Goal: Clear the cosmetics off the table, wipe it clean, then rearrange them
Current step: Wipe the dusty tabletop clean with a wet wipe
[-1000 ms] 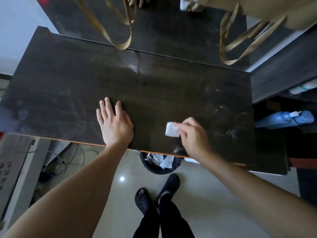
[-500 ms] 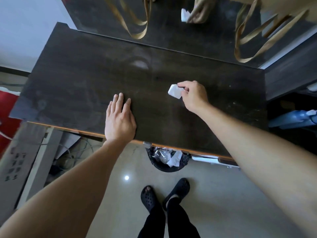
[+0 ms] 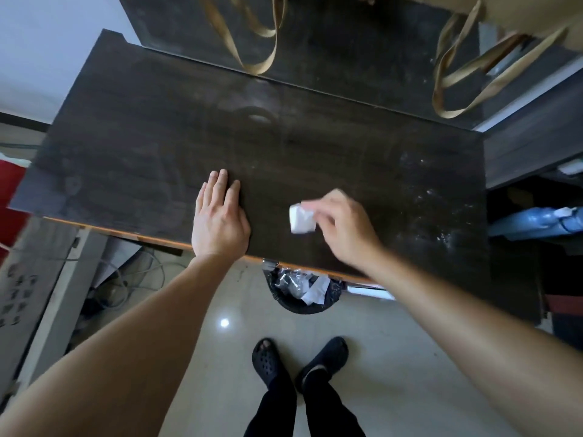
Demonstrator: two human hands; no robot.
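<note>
The dark wooden table (image 3: 145, 143) carries no cosmetics; pale dust specks mark its right part. My left hand (image 3: 219, 222) lies flat on the top near the front edge, fingers straight. My right hand (image 3: 344, 228) pinches a small folded white tissue (image 3: 301, 219) and holds it against the table surface, right of the left hand. The right hand is blurred by motion.
A mirror (image 3: 347, 36) stands along the back edge. A tan bag with looped straps (image 3: 454, 74) hangs at the upper right. Under the front edge sits a black bin (image 3: 303, 288) with crumpled paper. A blue bottle (image 3: 536, 222) lies on a shelf at the right.
My right hand swept the tissue from near the front edge toward the back of the table and has come back toward the front. The left hand stayed flat in place.
</note>
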